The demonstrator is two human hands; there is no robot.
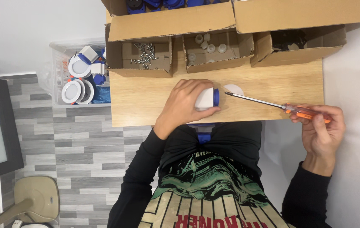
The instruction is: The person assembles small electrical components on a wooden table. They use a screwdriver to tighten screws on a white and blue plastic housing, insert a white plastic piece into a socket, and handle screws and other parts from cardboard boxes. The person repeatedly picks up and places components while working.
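The left hand (186, 105) is wrapping tight around a white and blue part (207, 98), near the front edge of the wooden table (146, 101). The right hand (321, 126) is pinching an orange screwdriver (272, 104) past the table's right edge, its tip pointing over bare wood toward the part.

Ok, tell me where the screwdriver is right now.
In the head view the orange-handled screwdriver is on the right, gripped by the right hand off the wooden table edge. Its tip points left toward the white and blue part under the left hand.
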